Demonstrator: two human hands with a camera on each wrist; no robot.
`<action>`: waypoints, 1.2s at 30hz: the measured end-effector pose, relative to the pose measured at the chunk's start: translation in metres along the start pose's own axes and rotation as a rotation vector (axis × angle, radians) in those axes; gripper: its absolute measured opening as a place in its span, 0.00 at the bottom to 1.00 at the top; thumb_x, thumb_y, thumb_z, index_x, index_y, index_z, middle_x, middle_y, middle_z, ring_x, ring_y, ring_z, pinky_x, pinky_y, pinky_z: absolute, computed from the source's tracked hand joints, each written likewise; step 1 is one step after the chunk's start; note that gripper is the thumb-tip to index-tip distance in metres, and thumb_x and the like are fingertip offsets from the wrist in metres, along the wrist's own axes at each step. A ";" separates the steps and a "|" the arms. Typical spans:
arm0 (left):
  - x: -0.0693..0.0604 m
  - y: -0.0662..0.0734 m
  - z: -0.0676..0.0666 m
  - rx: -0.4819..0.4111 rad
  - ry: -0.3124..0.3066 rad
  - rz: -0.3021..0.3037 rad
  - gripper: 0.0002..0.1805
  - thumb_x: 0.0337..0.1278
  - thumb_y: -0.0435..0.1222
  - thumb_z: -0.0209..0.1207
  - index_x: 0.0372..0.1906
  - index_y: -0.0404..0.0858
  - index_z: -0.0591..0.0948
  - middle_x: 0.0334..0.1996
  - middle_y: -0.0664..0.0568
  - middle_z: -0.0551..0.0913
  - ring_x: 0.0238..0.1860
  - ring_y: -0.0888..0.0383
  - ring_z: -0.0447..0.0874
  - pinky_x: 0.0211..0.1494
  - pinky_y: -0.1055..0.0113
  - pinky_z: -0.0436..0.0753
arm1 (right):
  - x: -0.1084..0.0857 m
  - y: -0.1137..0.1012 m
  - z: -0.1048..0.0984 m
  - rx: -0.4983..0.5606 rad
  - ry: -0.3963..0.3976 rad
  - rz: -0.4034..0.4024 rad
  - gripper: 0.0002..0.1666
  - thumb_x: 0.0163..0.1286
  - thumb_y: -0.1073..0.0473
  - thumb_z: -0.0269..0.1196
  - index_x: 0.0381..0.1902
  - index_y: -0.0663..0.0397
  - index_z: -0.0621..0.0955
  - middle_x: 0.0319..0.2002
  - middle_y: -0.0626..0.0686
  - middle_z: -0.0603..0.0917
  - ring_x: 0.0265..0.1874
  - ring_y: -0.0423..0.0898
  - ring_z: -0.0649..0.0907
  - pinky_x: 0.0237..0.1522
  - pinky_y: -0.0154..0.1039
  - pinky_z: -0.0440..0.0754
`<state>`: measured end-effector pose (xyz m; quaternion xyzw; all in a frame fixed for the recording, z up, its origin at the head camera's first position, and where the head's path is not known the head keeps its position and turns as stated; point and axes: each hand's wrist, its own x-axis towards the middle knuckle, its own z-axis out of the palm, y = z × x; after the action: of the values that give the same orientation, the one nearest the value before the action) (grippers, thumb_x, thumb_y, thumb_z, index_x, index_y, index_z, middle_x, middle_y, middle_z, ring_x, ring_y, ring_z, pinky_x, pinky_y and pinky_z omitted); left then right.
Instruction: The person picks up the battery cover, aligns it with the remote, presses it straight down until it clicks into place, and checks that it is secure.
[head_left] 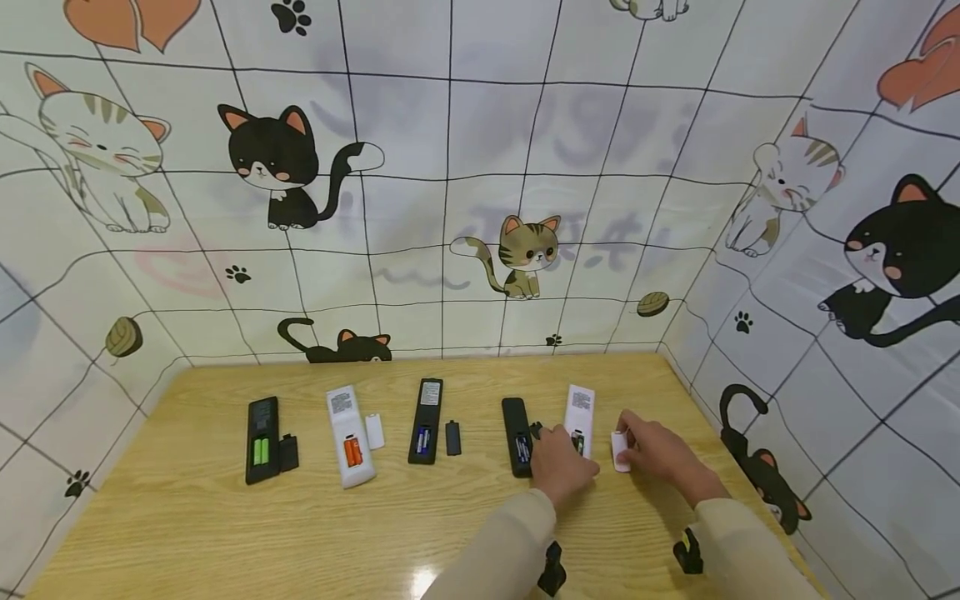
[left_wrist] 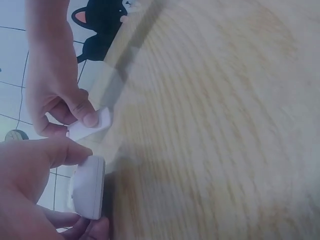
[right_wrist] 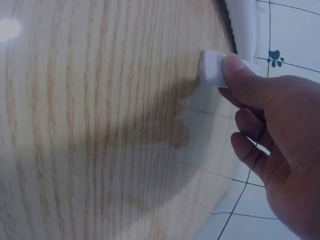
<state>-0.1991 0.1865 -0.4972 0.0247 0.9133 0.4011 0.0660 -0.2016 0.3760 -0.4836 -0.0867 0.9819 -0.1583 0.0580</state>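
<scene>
A white remote control [head_left: 581, 400] lies with its label side up on the right part of the table, its battery bay open. My left hand [head_left: 562, 468] grips its near end, thumb on one side and fingers on the other in the left wrist view, where the remote's rounded white end [left_wrist: 89, 192] shows. Just right of it, my right hand [head_left: 663, 450] pinches a small white battery cover [head_left: 619, 461] between thumb and fingers. The cover [right_wrist: 212, 70] is apart from the remote. The left hand hides part of the bay.
Left of my left hand lies a black remote [head_left: 514, 412] with batteries showing, its cover [head_left: 536, 429] partly hidden. Farther left are another black remote [head_left: 429, 417], a white one [head_left: 343, 417] with orange batteries and a black one [head_left: 262, 417] with green batteries, covers beside them.
</scene>
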 end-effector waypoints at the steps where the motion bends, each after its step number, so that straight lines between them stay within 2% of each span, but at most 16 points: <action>1: 0.000 0.000 -0.001 -0.012 -0.010 0.001 0.26 0.34 0.45 0.75 0.40 0.36 0.79 0.32 0.47 0.74 0.32 0.53 0.72 0.33 0.58 0.77 | 0.000 0.000 0.000 -0.001 -0.003 0.000 0.18 0.61 0.61 0.69 0.42 0.51 0.71 0.28 0.46 0.76 0.25 0.41 0.72 0.30 0.36 0.70; 7: 0.001 0.001 -0.007 -0.118 -0.079 0.011 0.26 0.31 0.39 0.75 0.40 0.37 0.76 0.27 0.50 0.74 0.26 0.56 0.71 0.26 0.65 0.72 | -0.001 -0.001 -0.002 0.004 -0.009 0.018 0.16 0.62 0.61 0.69 0.41 0.50 0.72 0.28 0.46 0.77 0.25 0.42 0.72 0.29 0.37 0.71; 14: -0.002 0.001 -0.015 -0.164 -0.130 -0.019 0.30 0.33 0.37 0.77 0.46 0.36 0.75 0.27 0.50 0.77 0.28 0.57 0.73 0.29 0.66 0.75 | -0.002 -0.002 -0.002 0.002 -0.012 0.020 0.15 0.62 0.61 0.68 0.41 0.51 0.72 0.29 0.47 0.77 0.26 0.42 0.72 0.30 0.37 0.72; 16: -0.003 0.001 -0.017 -0.169 -0.129 -0.021 0.26 0.39 0.37 0.75 0.45 0.35 0.76 0.27 0.49 0.77 0.27 0.56 0.74 0.28 0.65 0.75 | -0.002 -0.002 -0.002 0.002 -0.008 0.019 0.15 0.62 0.61 0.68 0.41 0.51 0.72 0.29 0.47 0.77 0.26 0.42 0.72 0.30 0.37 0.71; 19: -0.002 0.001 -0.017 -0.159 -0.113 -0.016 0.17 0.54 0.39 0.66 0.44 0.33 0.77 0.27 0.47 0.78 0.27 0.56 0.76 0.27 0.65 0.76 | -0.002 -0.002 -0.003 0.001 0.002 0.004 0.15 0.62 0.61 0.68 0.40 0.51 0.72 0.28 0.47 0.77 0.26 0.42 0.72 0.30 0.37 0.71; 21: -0.001 0.001 -0.017 -0.153 -0.103 -0.008 0.14 0.63 0.39 0.59 0.45 0.31 0.78 0.28 0.46 0.79 0.27 0.55 0.76 0.26 0.64 0.76 | -0.002 -0.002 -0.004 0.006 0.007 -0.004 0.15 0.62 0.61 0.68 0.40 0.51 0.72 0.29 0.47 0.78 0.26 0.41 0.73 0.30 0.37 0.72; 23: 0.000 0.001 -0.016 -0.151 -0.101 -0.007 0.14 0.68 0.38 0.54 0.48 0.31 0.78 0.28 0.46 0.79 0.26 0.55 0.77 0.26 0.64 0.76 | -0.002 -0.003 -0.004 0.010 0.002 0.000 0.14 0.62 0.61 0.68 0.40 0.50 0.72 0.29 0.47 0.79 0.26 0.41 0.73 0.30 0.37 0.72; 26: 0.001 -0.002 -0.015 -0.168 -0.106 -0.009 0.14 0.68 0.36 0.53 0.50 0.31 0.79 0.29 0.46 0.81 0.26 0.56 0.78 0.26 0.64 0.77 | -0.001 -0.003 -0.004 0.029 -0.006 0.009 0.13 0.63 0.61 0.68 0.39 0.50 0.73 0.29 0.47 0.80 0.26 0.42 0.74 0.30 0.38 0.73; 30: 0.001 -0.007 -0.015 -0.246 -0.111 -0.017 0.15 0.69 0.36 0.54 0.53 0.32 0.79 0.32 0.45 0.83 0.28 0.56 0.80 0.26 0.64 0.79 | -0.001 -0.004 -0.006 0.031 0.006 -0.012 0.12 0.64 0.61 0.66 0.39 0.49 0.73 0.29 0.46 0.81 0.26 0.41 0.74 0.30 0.38 0.73; 36: 0.003 -0.009 -0.031 -0.328 -0.096 -0.006 0.17 0.69 0.36 0.54 0.58 0.36 0.77 0.41 0.46 0.85 0.35 0.59 0.82 0.33 0.66 0.82 | 0.000 -0.010 -0.014 0.020 0.059 -0.084 0.11 0.64 0.60 0.66 0.38 0.50 0.73 0.30 0.48 0.84 0.27 0.40 0.77 0.30 0.38 0.74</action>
<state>-0.2060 0.1578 -0.4835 0.0300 0.8315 0.5429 0.1140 -0.2016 0.3713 -0.4674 -0.1225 0.9771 -0.1727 0.0230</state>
